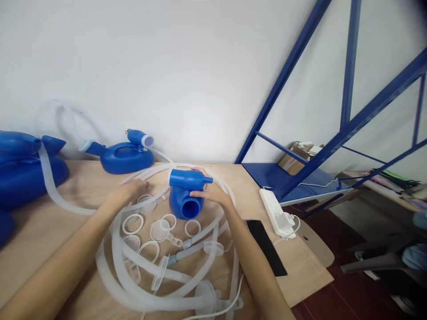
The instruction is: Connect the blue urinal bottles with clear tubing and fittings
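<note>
- One blue bottle (pixel 183 205) stands near the middle of the table (pixel 76 249), its single round mouth turned toward the camera; one blue cylinder (pixel 186 178) lies across its top, with a narrow spout at the right end and a pale rim at the left.
- The right hand (pixel 211 191) has its grip closed about the bottle's upper part, thumb in front, fingers partly hidden behind.
- The left hand (pixel 135 190) is beside the translucent tubing (pixel 130 282), left of the bottle; whether its grip is pinching the tubing, I cannot tell.
- The tubing loops around the bottle in several overlapping turns, too tangled to count as lengths; two grey tube ends (pixel 187 243) show inside the loops.
- Four loose white rings (pixel 133 233) can be counted in front of the bottle, along with at least five translucent caps (pixel 159 231), some with tabs.
- One more blue bottle with a cylinder on top (pixel 125 161) stands by the wall, and at least one larger one (pixel 30 180) at the left edge.
- At the right lie one dark-screened phone (pixel 265 244) and one white power strip (pixel 271 209) with one adapter plugged in; its markings are too small to read.
- One cardboard box (pixel 292 163) sits on the blue shelf (pixel 267 171); any print is unreadable.
</note>
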`<state>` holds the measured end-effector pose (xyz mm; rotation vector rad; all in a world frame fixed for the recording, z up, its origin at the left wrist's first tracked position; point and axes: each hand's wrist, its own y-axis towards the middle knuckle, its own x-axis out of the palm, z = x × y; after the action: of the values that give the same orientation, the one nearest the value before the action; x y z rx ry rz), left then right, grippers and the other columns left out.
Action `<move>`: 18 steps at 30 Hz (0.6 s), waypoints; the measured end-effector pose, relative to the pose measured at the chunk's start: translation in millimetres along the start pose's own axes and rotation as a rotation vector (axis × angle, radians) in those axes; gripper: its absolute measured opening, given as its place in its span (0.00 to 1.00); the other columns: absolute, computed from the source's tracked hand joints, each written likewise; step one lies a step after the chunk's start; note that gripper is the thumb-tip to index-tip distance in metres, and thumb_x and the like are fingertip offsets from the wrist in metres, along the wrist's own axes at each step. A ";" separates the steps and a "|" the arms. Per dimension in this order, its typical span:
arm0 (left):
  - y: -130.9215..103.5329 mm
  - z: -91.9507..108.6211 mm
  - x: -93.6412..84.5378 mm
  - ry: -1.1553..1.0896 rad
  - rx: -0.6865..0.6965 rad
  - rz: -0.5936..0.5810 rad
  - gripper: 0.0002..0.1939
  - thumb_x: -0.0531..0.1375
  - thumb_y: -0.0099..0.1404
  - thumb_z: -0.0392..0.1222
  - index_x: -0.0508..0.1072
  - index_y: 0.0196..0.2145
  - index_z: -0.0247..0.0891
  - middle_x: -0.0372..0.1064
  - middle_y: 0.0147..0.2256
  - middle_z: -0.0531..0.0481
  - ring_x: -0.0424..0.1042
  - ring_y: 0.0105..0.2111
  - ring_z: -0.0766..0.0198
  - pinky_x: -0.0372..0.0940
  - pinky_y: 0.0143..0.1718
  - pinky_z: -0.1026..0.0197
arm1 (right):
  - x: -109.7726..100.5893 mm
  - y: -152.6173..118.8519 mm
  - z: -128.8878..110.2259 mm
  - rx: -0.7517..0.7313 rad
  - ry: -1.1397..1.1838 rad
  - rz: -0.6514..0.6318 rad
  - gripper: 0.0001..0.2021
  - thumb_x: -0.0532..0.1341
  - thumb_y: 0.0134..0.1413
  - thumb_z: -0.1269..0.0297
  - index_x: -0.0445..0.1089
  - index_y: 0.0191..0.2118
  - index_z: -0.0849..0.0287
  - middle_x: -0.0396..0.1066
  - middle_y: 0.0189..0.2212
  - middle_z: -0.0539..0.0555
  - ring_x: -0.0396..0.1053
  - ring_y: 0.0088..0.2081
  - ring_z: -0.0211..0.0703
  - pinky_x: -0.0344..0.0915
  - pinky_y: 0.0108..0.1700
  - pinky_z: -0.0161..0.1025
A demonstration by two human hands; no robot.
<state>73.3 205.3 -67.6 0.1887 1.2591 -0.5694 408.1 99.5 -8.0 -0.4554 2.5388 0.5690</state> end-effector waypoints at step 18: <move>-40.5 65.9 -50.5 -0.428 0.263 0.193 0.32 0.62 0.60 0.50 0.73 0.61 0.41 0.78 0.44 0.45 0.76 0.44 0.55 0.72 0.47 0.57 | -1.2 -1.9 0.9 0.044 -0.669 0.485 0.44 0.75 0.42 0.37 0.69 0.64 0.51 0.75 0.57 0.60 0.72 0.58 0.64 0.69 0.60 0.56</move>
<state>98.9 157.4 7.1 0.3827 0.7400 -0.5712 410.3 98.6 -8.7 0.3396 1.9878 0.6913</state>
